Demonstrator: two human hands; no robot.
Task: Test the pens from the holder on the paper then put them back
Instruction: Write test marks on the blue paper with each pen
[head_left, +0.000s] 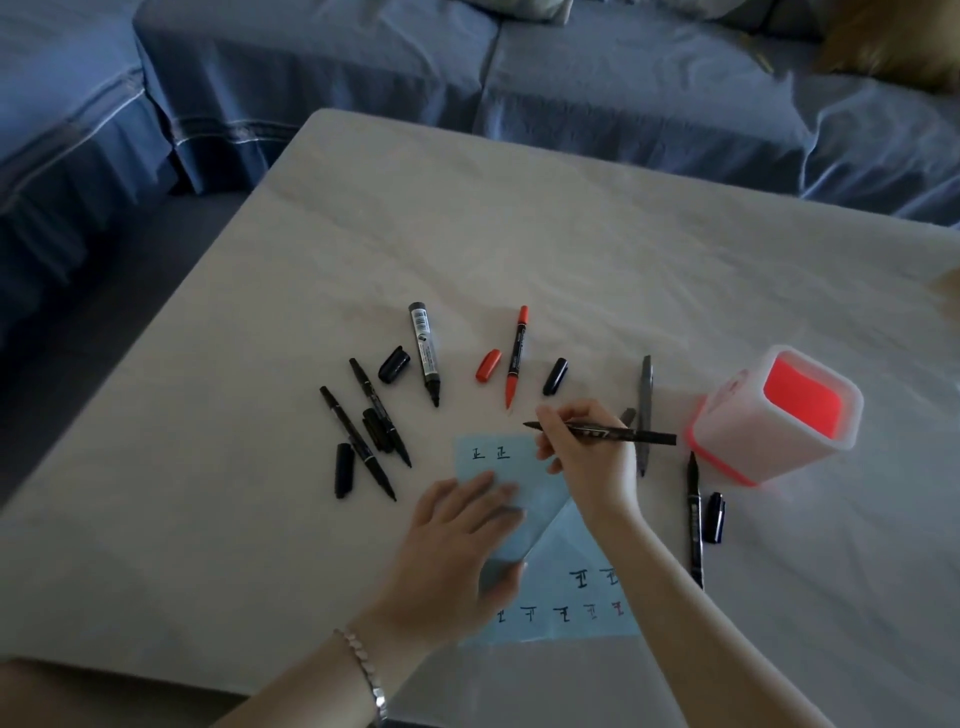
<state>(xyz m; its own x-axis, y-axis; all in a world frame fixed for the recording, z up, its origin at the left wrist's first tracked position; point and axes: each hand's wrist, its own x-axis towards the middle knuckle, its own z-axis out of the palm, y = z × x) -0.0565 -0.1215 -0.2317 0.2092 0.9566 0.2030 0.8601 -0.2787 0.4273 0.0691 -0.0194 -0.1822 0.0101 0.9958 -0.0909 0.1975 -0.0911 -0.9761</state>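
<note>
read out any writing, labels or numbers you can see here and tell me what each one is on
"正" twice, handwritten in black on the folded-over flap of the light blue paper sheet.
"正" about seven more times, black and one red, on that sheet's lower part.
White printed label on the thick black marker: too small to read.
Print on the slim red pen and on the slim black pen in the right hand: blurred, unreadable.

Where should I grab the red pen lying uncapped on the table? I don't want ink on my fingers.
Pinch the red pen at mid-barrel, coming from above with fingers on its two long sides. It lies flat, its bare tip pointing toward the person, so the middle keeps fingers off the ink. Its red cap lies just left and a black cap right, yet the barrel looks clear of both.
</note>
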